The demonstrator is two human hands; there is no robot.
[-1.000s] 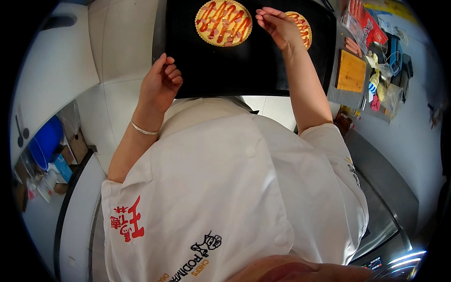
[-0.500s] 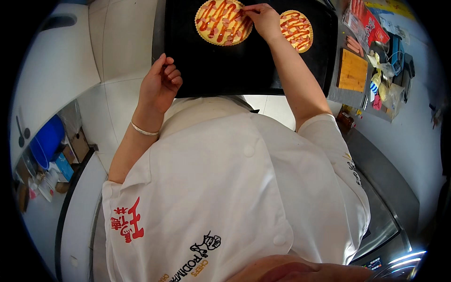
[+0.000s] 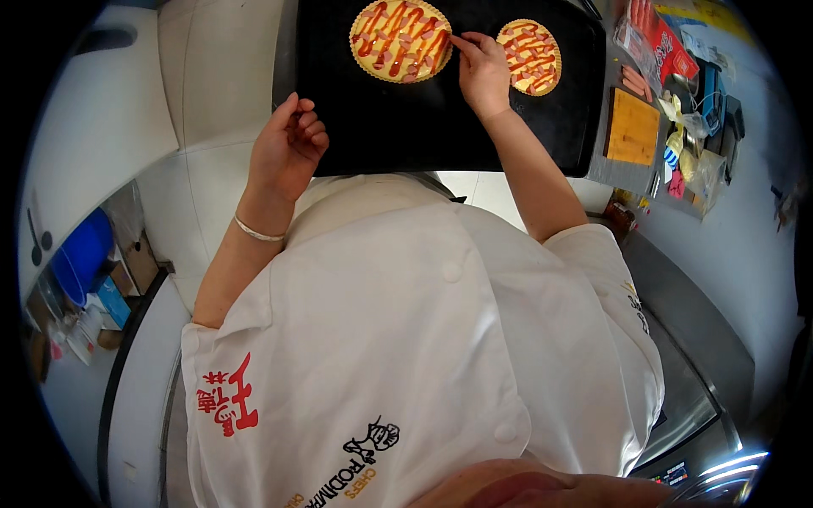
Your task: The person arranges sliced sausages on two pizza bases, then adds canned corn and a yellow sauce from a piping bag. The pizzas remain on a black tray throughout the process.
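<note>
Two round pizzas with crimped rims lie on a black baking tray (image 3: 389, 127). The larger-looking left pizza (image 3: 398, 42) has pale yellow topping, pink sausage pieces and zigzag red sauce; the right pizza (image 3: 530, 57) is topped alike. My right hand (image 3: 484, 74) is between them, thumb and forefinger drawn together at the right rim of the left pizza. Anything held in that pinch is too small to make out. Over the tray's near left corner hangs my left hand (image 3: 292, 144), its fingers curled in, with their contents hidden.
Right of the tray are a wooden board (image 3: 633, 127), pink sausages (image 3: 636, 82), a red sausage package (image 3: 673, 55) and a piping bag (image 3: 675, 144) among plastic wraps. A white cabinet (image 3: 93, 127) stands at left, with a blue bin (image 3: 83, 254) below it.
My right hand has shifted slightly right and toward me, from the left pizza's upper right part to its right rim. My left hand stays nearly still.
</note>
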